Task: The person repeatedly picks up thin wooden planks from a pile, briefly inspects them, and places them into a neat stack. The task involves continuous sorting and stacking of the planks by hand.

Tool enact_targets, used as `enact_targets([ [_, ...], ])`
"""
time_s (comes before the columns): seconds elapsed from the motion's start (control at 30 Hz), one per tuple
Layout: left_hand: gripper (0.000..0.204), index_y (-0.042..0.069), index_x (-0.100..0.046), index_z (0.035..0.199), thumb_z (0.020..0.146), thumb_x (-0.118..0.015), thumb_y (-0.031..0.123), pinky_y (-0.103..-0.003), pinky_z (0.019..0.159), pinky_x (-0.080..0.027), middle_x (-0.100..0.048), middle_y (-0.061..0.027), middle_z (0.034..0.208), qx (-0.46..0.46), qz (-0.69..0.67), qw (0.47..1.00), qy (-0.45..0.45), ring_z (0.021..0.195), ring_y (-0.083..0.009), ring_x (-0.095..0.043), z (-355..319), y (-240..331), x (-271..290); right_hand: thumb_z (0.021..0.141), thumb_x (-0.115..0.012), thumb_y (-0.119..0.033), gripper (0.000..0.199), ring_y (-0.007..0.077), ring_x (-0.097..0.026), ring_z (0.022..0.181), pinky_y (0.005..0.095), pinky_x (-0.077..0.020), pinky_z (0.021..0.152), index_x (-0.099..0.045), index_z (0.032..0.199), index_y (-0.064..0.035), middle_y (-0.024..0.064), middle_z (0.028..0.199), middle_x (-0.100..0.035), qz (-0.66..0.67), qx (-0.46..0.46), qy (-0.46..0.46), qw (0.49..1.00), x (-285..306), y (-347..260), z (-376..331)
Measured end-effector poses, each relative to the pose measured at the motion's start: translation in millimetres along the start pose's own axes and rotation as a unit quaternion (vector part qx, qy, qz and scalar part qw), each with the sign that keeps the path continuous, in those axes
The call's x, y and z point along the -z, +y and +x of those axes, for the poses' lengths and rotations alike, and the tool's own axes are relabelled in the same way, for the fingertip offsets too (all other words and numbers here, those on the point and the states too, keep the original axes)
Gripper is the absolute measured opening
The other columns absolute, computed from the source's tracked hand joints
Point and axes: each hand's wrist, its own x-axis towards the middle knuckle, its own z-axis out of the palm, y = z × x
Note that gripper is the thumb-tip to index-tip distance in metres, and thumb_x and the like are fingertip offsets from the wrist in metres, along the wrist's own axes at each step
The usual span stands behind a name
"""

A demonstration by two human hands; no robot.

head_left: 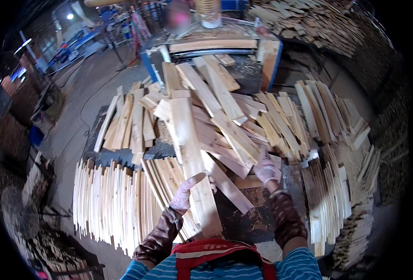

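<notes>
My left hand (182, 195), in a pale knit glove, is closed around the near part of a long pale wooden board (188, 140). Its thumb lies over the top face and fingertips show at the right edge. The board slants from the middle of the pile toward my body. My right hand (267, 171), gloved too, is at the near end of another wooden board (236, 139) on the heap. Its fingers are blurred, so their grip is unclear. Loose boards (225, 184) lie crisscrossed between and beyond my hands on a dark table.
Stacked narrow strips (106, 200) line the table's near left; more strips (328, 196) stand at the right. A machine (213, 46) with a roller and a ribbed hose is at the far side. A large wood pile (304, 23) rises at the far right. Sawdust covers the table (258, 205).
</notes>
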Motion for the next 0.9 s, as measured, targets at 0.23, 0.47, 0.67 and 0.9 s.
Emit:
enact_targets([
  [0.23, 0.070, -0.003, -0.052, 0.131, 0.095, -0.058, 0.057, -0.045, 0.093, -0.055, -0.065, -0.0193, 0.119, -0.002, -0.014, 1.000, 0.020, 0.101, -0.0322, -0.068, -28.4, 21.2, -14.3, 0.063, -0.084, -0.035, 0.075, 0.0371, -0.062, 0.110, 0.0453, -0.0506, 0.096, -0.052, 0.125, -0.0075, 0.0193, 0.117, -0.064, -0.174, -0.152, -0.138, 0.963, -9.7, 64.6, -8.0],
  [0.47, 0.051, -0.007, -0.060, 0.127, 0.089, -0.068, 0.026, -0.042, 0.093, -0.058, -0.068, -0.0204, 0.122, -0.105, 0.145, 0.969, 0.169, 0.105, -0.0302, -0.070, -128.2, 44.4, 71.0, 0.067, -0.085, -0.036, 0.071, 0.0389, -0.064, 0.103, 0.0467, -0.0537, 0.089, -0.057, 0.125, -0.0073, 0.0196, 0.113, -0.064, 0.045, -0.024, 0.054, 0.997, 27.5, -28.8, -98.9],
  [0.67, 0.037, 0.003, -0.060, 0.120, 0.091, -0.072, 0.022, -0.036, 0.075, -0.056, -0.067, -0.0054, 0.098, -0.163, 0.248, 0.848, 0.439, 0.083, -0.0168, -0.065, -161.2, 10.8, 156.4, 0.067, -0.086, -0.028, 0.068, 0.0331, -0.062, 0.107, 0.0424, -0.0511, 0.092, -0.060, 0.124, -0.0024, 0.0177, 0.113, -0.063, 0.048, -0.077, 0.036, 0.995, 41.4, -82.2, -139.3],
  [0.9, 0.056, -0.004, -0.065, 0.116, 0.081, -0.081, 0.037, -0.037, 0.077, -0.051, -0.070, -0.0118, 0.097, 0.020, 0.416, 0.744, 0.523, 0.088, -0.0219, -0.065, -148.1, -23.8, 288.2, 0.090, -0.073, -0.030, 0.059, 0.0275, -0.066, 0.109, 0.0378, -0.0539, 0.093, -0.055, 0.137, 0.0018, 0.0180, 0.123, -0.066, 0.581, -0.191, -0.199, 0.766, 16.5, -76.3, -122.4],
])
